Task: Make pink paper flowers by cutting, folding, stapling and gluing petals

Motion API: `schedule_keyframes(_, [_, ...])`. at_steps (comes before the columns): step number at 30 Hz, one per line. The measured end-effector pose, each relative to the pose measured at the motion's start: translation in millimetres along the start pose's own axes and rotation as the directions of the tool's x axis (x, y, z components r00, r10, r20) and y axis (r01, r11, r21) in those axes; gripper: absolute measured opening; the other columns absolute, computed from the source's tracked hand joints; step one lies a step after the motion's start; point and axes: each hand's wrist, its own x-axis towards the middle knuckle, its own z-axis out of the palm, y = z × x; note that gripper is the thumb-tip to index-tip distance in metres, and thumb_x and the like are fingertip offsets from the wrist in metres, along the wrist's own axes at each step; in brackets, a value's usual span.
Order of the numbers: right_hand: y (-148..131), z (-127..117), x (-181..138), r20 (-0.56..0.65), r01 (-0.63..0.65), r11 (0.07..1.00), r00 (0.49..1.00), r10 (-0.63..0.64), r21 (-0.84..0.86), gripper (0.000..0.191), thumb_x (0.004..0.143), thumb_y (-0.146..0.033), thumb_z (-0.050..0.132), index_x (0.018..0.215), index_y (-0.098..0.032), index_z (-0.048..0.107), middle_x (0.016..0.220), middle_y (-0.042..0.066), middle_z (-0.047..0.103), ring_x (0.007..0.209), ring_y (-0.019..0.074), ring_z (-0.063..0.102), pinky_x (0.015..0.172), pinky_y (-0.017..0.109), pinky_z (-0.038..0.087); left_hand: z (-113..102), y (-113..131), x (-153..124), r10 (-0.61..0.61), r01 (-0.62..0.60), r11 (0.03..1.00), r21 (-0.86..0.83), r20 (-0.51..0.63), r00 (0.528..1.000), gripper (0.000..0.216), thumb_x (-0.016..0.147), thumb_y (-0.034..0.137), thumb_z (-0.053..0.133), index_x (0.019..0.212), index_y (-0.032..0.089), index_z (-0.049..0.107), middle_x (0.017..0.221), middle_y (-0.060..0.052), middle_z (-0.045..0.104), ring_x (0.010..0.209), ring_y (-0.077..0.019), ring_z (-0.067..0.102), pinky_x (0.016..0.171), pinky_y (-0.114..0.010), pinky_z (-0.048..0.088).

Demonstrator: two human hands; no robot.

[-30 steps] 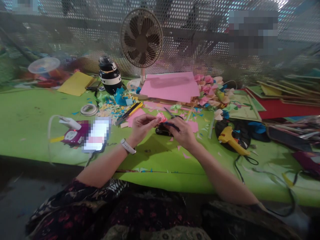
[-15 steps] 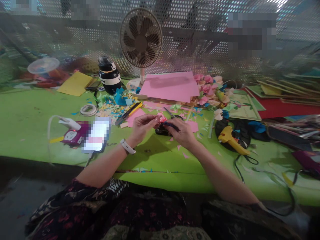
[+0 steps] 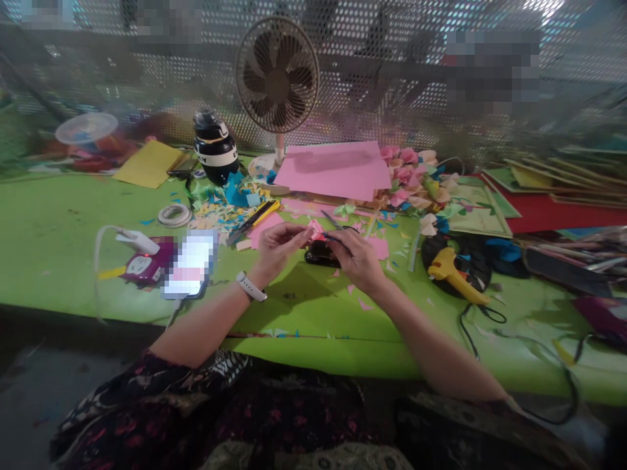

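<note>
My left hand (image 3: 277, 251) pinches a small folded piece of pink paper (image 3: 316, 226) between thumb and fingertips. Opposite it, my right hand (image 3: 361, 260) is closed round a thin dark blue pen-like stick (image 3: 328, 235), whose tip meets the pink paper; my fingers hide most of it. Below the two hands lies a glossy black object (image 3: 319, 254), partly covered by my right hand. Just behind the right hand is a pair of scissors (image 3: 333, 220), its blades pointing away to the left. Pink paper scraps (image 3: 378, 248) are scattered around.
Pink sheets (image 3: 333, 168) lie before a fan (image 3: 278, 81), with paper flowers (image 3: 406, 171) at their right. A yellow glue gun (image 3: 453, 274) rests on a black round holder. To the left are a phone (image 3: 191, 264), a cutter knife (image 3: 255, 220), tape (image 3: 175, 215) and a black bottle (image 3: 215, 153).
My right hand has shifted slightly and tilted the blue stick at the pink paper. My left hand stays nearly still, pinching the paper.
</note>
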Motion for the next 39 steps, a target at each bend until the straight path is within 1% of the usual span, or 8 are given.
schedule_keyframes(3, [1.1,-0.8,0.2,0.017,0.004,1.0,1.0,-0.004,0.005,0.032,0.102,-0.044,0.044,0.11,-0.024,0.068,0.095,0.008,0.07,0.086,0.02,0.067,0.076,0.034,0.056,-0.4,-1.7,-0.3,0.019,-0.019,1.0,0.003,0.007,1.0,0.027,0.068,0.041,0.087,0.077,0.018,0.077,0.067,-0.003,0.073,0.057,-0.0104,0.065,0.059,-0.024,0.058])
schedule_keyframes(8, [2.9,-0.3,-0.4,0.029,-0.038,0.999,0.999,0.038,-0.01,0.031,0.102,-0.042,0.044,0.11,-0.025,0.068,0.094,0.008,0.07,0.085,0.0209,0.067,0.073,0.033,0.056,-0.7,-1.9,-1.8,0.024,-0.025,0.999,0.023,0.015,1.0,0.026,0.069,0.04,0.086,0.083,0.018,0.078,0.071,-0.004,0.074,0.06,-0.0117,0.067,0.061,-0.025,0.059])
schedule_keyframes(15, [3.4,0.3,-0.8,0.026,-0.029,0.999,0.999,0.029,0.015,0.029,0.102,-0.038,0.043,0.113,-0.024,0.067,0.097,0.008,0.07,0.086,0.021,0.067,0.075,0.034,0.056,3.4,6.3,-2.6,0.025,-0.025,1.0,-0.005,0.023,0.999,0.028,0.068,0.04,0.087,0.083,0.019,0.079,0.073,-0.005,0.075,0.06,-0.0122,0.068,0.064,-0.027,0.06])
schedule_keyframes(20, [3.2,1.0,-1.1,0.029,-0.031,0.999,0.999,0.031,0.014,0.029,0.103,-0.039,0.043,0.113,-0.024,0.066,0.097,0.008,0.069,0.087,0.0209,0.068,0.075,0.034,0.056,2.8,4.4,-1.9,0.036,-0.035,0.999,-0.015,0.035,0.999,0.025,0.069,0.038,0.087,0.083,0.019,0.079,0.073,-0.004,0.075,0.06,-0.0119,0.068,0.065,-0.027,0.06])
schedule_keyframes(26, [4.5,0.2,-1.5,0.068,-0.049,0.999,0.996,0.049,-0.004,0.029,0.103,-0.038,0.043,0.113,-0.024,0.066,0.1,0.009,0.07,0.087,0.0214,0.068,0.074,0.037,0.058,0.7,0.8,-1.9,-0.002,0.002,1.0,0.018,0.008,1.0,0.028,0.068,0.04,0.086,0.082,0.017,0.078,0.072,-0.005,0.075,0.061,-0.0125,0.068,0.064,-0.027,0.059])
schedule_keyframes(30, [4.5,0.3,-1.4,0.067,-0.049,0.999,0.997,0.049,0.001,0.028,0.102,-0.037,0.043,0.112,-0.024,0.065,0.101,0.009,0.07,0.087,0.0214,0.068,0.073,0.037,0.058,1.0,0.8,-1.9,0.005,-0.005,1.0,0.011,0.014,1.0,0.027,0.069,0.04,0.086,0.082,0.018,0.078,0.072,-0.004,0.074,0.059,-0.0114,0.066,0.063,-0.026,0.058])
schedule_keyframes(35, [4.7,0.6,0.1,0.052,-0.05,0.999,0.997,0.05,-0.006,0.028,0.102,-0.039,0.042,0.108,-0.022,0.064,0.098,0.009,0.07,0.087,0.0218,0.068,0.074,0.037,0.056,-1.1,1.9,3.6,-0.012,0.01,0.999,-0.036,-0.07,0.997,0.025,0.069,0.039,0.086,0.081,0.019,0.077,0.069,-0.002,0.072,0.056,-0.0091,0.064,0.057,-0.023,0.055])
schedule_keyframes(39, [1.3,-4.9,2.1,0.025,-0.183,0.983,0.983,0.182,0.016,0.025,0.101,-0.039,0.042,0.098,-0.022,0.06,0.082,0.006,0.066,0.069,0.0186,0.062,0.062,0.033,0.05,-4.3,3.3,9.9,-0.02,0.007,0.996,-0.09,-0.144,0.989,0.024,0.069,0.04,0.086,0.081,0.021,0.076,0.066,0.0,0.07,0.054,-0.0076,0.062,0.051,-0.02,0.051])
